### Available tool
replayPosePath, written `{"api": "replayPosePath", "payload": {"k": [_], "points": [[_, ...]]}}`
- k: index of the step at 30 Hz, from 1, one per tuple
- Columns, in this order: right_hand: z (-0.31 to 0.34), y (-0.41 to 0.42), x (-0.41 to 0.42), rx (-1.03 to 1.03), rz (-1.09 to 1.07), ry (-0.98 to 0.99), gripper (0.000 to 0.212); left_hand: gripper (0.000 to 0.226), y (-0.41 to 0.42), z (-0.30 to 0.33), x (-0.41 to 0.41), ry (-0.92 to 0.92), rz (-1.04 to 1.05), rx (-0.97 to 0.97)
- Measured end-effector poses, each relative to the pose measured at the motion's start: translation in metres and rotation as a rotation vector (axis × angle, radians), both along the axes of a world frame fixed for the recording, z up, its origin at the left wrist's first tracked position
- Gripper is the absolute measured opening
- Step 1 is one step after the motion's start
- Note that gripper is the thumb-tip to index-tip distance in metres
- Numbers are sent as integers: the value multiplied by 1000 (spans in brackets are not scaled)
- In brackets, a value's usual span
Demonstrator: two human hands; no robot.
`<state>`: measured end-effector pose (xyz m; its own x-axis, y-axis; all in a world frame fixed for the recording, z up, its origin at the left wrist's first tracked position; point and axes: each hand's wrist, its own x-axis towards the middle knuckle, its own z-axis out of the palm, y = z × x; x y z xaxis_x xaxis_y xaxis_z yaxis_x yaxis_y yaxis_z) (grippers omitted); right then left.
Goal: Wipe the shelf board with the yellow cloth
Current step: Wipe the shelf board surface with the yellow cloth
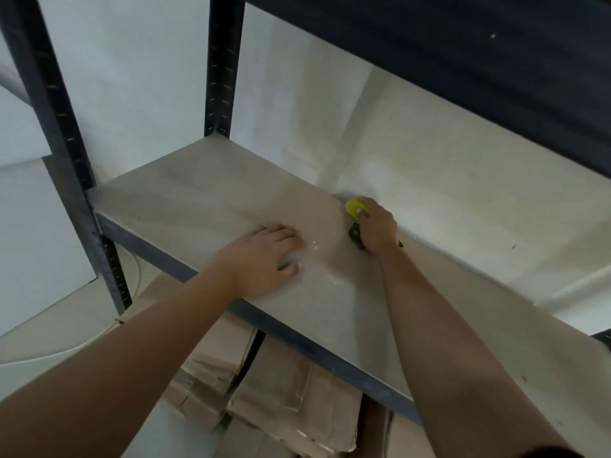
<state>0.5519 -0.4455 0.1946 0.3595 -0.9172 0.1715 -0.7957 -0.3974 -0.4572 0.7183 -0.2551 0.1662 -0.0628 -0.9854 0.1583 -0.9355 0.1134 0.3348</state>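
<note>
Yellow cloth (353,206), bunched soft in our right hand (377,228), touches the flat dusty shelf board (185,200); left hand (261,261) lies flat beside.

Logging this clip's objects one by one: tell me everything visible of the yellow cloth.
The yellow cloth is bright yellow, bunched into a small wad, mostly hidden inside the right hand, whose fingers curl round it. Only a rounded lump shows beyond the fingertips; a dark part shows below the thumb side, and a small yellow tip behind the wrist. It lies at the back edge of the pale shelf board, near the wall; whether it presses on the board cannot be told. The left hand does not touch it.
</note>
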Motion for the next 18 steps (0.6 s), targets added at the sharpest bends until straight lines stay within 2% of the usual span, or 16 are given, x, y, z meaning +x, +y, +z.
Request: {"api": "replayPosePath", "payload": {"k": [4,9,12,15,18], "points": [[-10,51,14,44,323,-122,28,53,0,0,0,25,11,-39],[-11,101,-18,234,414,-228,29,46,3,2,1,175,103,-94],[-4,108,-31,289,467,-237,28,45,4,4,5,195,58,-85],[7,79,-34,240,385,-339,20,50,7,5,31,68,-32,-3],[8,35,-25,134,116,-314,22,52,11,7,68,-5,-8,14]]}}
